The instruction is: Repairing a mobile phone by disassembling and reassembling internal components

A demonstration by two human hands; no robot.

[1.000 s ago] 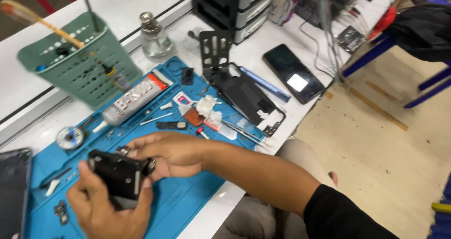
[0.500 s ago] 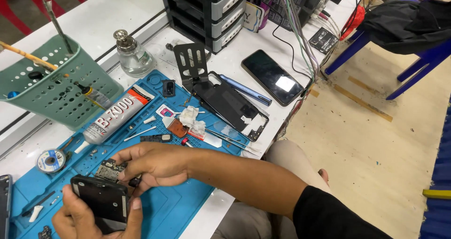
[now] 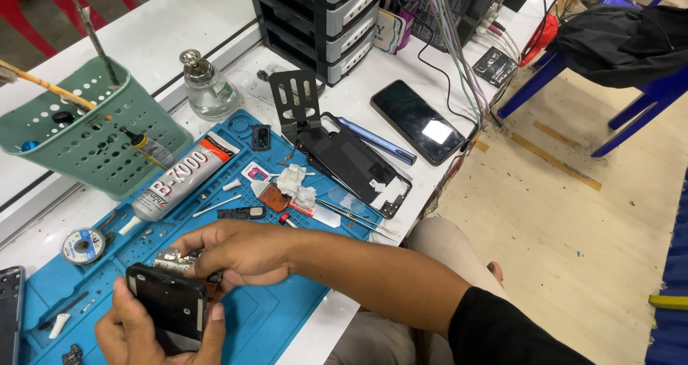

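Note:
My left hand (image 3: 147,336) grips a small black opened phone body (image 3: 168,304) from below, over the blue work mat (image 3: 265,322). My right hand (image 3: 240,250) reaches across from the right, its fingertips pinching at the phone's top edge, where a metal part shows. Whether the fingers hold a tool is hidden. A black phone back cover (image 3: 355,166) lies on the mat's far right, beside tweezers (image 3: 351,218) and white scraps (image 3: 295,182).
A glue tube (image 3: 179,182) and solder wick reel (image 3: 83,245) lie on the mat. A green basket (image 3: 86,143) with brushes stands at left, with a glass bottle (image 3: 208,85), black stand (image 3: 295,103), drawer unit (image 3: 322,13) and dark phone (image 3: 419,121) beyond. Another device (image 3: 10,315) sits far left.
The view has shifted, so the bench sits higher and further right in frame. Both hands with the phone body have sunk to the lower left; the grip looks the same.

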